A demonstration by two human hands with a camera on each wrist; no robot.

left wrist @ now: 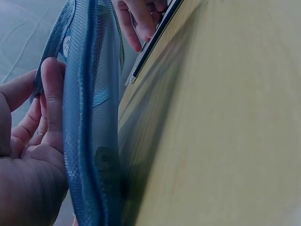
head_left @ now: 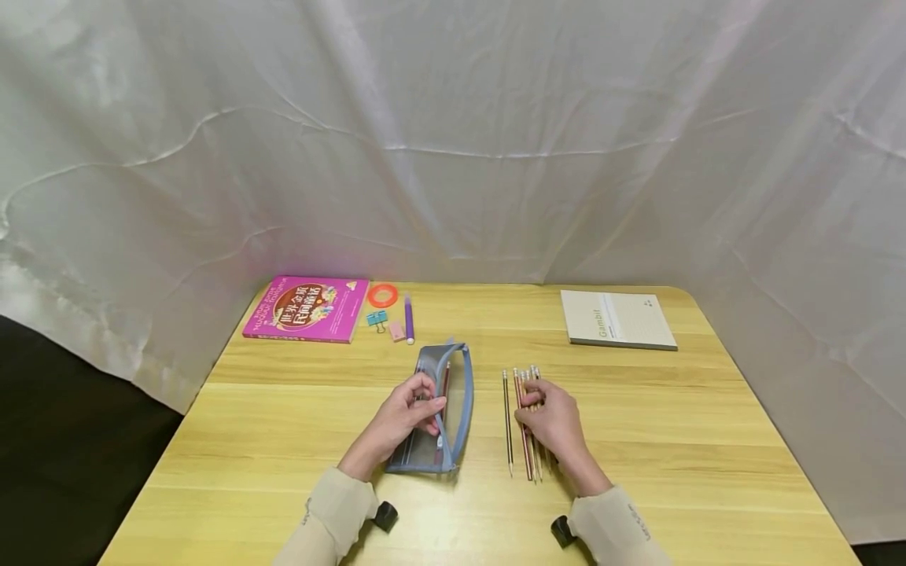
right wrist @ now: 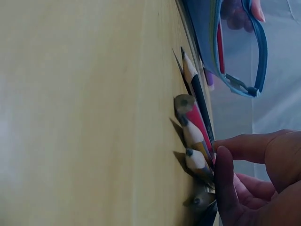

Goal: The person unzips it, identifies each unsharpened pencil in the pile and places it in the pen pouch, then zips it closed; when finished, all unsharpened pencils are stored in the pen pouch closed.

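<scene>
A blue mesh zip pencil case (head_left: pixel 467 417) stands unzipped left of centre, with a dark red pencil (head_left: pixel 447 379) inside. My left hand (head_left: pixel 405 413) grips the near side of its mouth between thumb and fingers, holding the opening apart. To the right, several pencils (head_left: pixel 526 448) lie roughly side by side, their points toward me. My right hand (head_left: pixel 555 417) is over them, thumb and forefinger pinching at a red pencil (right wrist: pixel 197 120) with a flat, unsharpened end. A black pencil (head_left: pixel 507 424) lies slightly apart on the left of the group. The palm hides part of the pencils.
At the back left lie a pink book (head_left: pixel 304 308), an orange-red tape ring (head_left: pixel 383 295), a teal binder clip (head_left: pixel 377 318), a pink eraser (head_left: pixel 397 332) and a purple pen (head_left: pixel 409 321). A pale notebook (head_left: pixel 619 319) lies back right. Grey curtain (head_left: pixel 467 196) hangs behind the table.
</scene>
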